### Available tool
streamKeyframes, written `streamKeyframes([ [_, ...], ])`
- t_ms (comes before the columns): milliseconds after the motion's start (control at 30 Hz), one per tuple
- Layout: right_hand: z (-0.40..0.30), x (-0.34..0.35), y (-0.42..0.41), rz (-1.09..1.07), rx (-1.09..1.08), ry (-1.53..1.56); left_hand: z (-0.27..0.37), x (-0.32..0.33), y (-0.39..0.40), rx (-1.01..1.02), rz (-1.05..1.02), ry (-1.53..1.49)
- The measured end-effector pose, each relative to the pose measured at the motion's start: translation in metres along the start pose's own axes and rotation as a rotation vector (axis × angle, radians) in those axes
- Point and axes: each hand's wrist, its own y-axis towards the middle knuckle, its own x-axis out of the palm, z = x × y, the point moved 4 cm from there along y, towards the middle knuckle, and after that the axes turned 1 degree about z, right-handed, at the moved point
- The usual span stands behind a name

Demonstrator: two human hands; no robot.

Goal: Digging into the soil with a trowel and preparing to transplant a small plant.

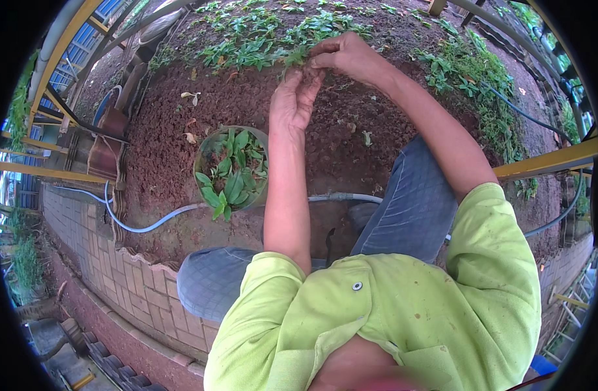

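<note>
Both of my hands meet over the far part of the soil bed, at the near edge of the low leafy plants [250, 49]. My left hand [299, 95] is palm up with curled fingers, and what looks like soil or roots lies at its fingertips. From the right, my right hand [340, 54] reaches in with thumb and fingers bent close to a small green plant [296, 57]. Whether either hand grips that plant is hard to tell. Beside my left forearm, a round translucent tub [201, 146] holds loose green leafy plants.
A pale blue hose [157, 225] runs across the bed near my knees. Roof tiles [103, 146] and yellow metal bars [548, 160] border the bed. Weedy growth [494, 97] covers its right side. Brick paving [147, 283] lies behind, and dry leaves [190, 138] dot the soil.
</note>
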Motion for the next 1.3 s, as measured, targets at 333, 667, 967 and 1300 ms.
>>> streamKeyframes([
  [333,0.0,-0.006,-0.003,0.111,0.02,-0.035,0.02,0.031,-0.025,0.093,0.06,0.423],
  [667,-0.006,-0.017,-0.001,0.132,-0.023,0.036,0.023,0.033,-0.03,0.123,0.0,0.352],
  [967,-0.017,-0.016,-0.006,-0.011,-0.109,0.029,0.02,0.038,-0.031,0.119,-0.001,0.371],
  [1300,-0.005,-0.013,-0.002,-0.054,0.066,0.083,0.02,0.047,-0.036,0.168,-0.003,0.617],
])
